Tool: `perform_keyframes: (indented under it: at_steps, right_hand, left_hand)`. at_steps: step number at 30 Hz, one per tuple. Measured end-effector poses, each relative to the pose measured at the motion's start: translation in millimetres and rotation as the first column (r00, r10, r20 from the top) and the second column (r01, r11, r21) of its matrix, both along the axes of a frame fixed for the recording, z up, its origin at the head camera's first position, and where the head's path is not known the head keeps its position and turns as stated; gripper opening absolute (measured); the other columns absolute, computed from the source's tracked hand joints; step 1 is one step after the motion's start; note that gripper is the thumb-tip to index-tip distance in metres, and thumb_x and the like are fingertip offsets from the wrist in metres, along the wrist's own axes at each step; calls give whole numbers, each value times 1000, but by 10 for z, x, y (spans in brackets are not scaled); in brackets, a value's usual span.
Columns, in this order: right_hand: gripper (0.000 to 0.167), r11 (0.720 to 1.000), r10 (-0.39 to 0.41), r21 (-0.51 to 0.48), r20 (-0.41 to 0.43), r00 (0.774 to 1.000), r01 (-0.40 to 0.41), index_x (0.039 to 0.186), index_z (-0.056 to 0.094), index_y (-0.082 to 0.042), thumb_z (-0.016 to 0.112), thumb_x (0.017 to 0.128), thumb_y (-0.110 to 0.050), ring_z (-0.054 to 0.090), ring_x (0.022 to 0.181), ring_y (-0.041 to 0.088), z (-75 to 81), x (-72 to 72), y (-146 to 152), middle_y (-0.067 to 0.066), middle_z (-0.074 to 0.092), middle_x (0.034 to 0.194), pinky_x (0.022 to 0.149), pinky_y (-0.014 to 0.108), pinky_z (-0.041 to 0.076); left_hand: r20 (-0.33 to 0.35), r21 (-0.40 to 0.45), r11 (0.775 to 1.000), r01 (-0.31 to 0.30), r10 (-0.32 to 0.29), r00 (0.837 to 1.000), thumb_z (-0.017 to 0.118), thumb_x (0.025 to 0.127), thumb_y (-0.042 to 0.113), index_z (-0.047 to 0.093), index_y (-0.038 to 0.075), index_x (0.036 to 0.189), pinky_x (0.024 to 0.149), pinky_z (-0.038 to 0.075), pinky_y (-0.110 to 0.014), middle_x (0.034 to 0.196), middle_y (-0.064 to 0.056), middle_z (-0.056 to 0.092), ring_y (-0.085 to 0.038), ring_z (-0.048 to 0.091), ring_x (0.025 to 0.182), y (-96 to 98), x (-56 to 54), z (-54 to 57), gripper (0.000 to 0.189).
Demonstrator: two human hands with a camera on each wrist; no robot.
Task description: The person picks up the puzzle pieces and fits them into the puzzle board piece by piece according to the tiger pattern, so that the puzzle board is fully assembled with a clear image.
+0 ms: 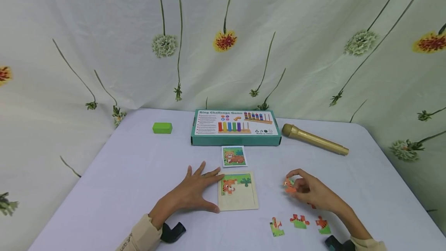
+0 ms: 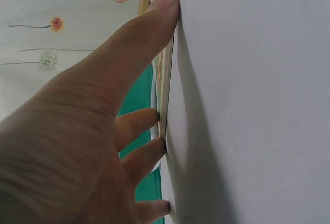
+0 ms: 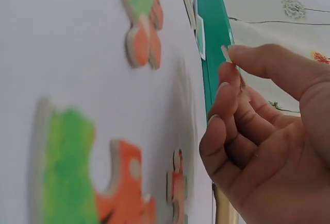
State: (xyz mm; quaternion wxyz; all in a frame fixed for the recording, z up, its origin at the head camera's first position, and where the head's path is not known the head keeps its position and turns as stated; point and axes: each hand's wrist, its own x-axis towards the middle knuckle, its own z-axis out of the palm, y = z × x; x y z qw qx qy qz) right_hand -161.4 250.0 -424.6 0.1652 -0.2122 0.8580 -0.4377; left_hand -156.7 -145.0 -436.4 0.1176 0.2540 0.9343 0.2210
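A square wooden puzzle board lies on the table, its upper part filled with pieces showing a tiger's face, leaves and green background. My left hand is spread beside it, thumb and fingertips touching the board's left edge. To the board's right, my right hand pinches an orange puzzle piece between thumb and fingers, raised over the table; the right wrist view shows it nearly edge-on. Below that hand lie loose orange-and-green puzzle pieces, and another is partly hidden beneath the hand.
A small tiger picture card lies just behind the board. Farther back stands a teal Ring Challenge Game box. A green block sits to its left, a gold microphone-shaped object to its right. Flower-patterned cloth hangs behind the table.
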Motion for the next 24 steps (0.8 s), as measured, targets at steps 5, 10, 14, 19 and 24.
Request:
perform_keyframes:
  at_steps: [5,10,14,19,24]
  right_hand:
    - [49,998,-9,-64,17,1000,10,130,41,-2,66,88,-7,54,68,9,37,-32,-62,6,65,83,58,22,43]
    - [47,996,-25,-85,31,999,28,131,40,-2,62,90,-2,56,72,10,59,-61,-139,9,66,87,62,21,46]
    - [44,995,-6,-99,38,999,10,132,39,0,59,93,-5,56,75,10,56,-83,-202,12,66,89,65,22,47]
    - [42,993,3,-122,48,999,3,133,38,-1,56,94,-4,55,73,11,44,-100,-285,13,65,90,64,23,47]
    - [43,990,-7,-141,62,998,16,131,38,-1,58,93,-3,55,70,12,32,-123,-374,11,65,88,63,24,49]
  left_hand:
    - [5,-1,1000,-4,4,1000,79,62,62,45,29,144,107,-3,-72,155,4,32,-41,3,146,2,7,2,96]
    - [9,-6,1000,-11,11,1000,79,61,63,45,29,144,108,-4,-71,155,5,32,-40,2,146,11,9,-1,96]
    - [10,-6,1000,-12,12,1000,80,62,62,45,29,144,108,-4,-71,155,5,32,-39,2,146,12,9,-3,95]
    - [9,-6,1000,-11,11,1000,80,62,62,45,29,144,108,-4,-71,155,4,32,-40,2,146,10,9,-1,95]
    - [10,-3,1000,-11,11,1000,80,62,62,45,29,144,108,-4,-71,155,4,32,-40,2,146,5,11,-1,95]
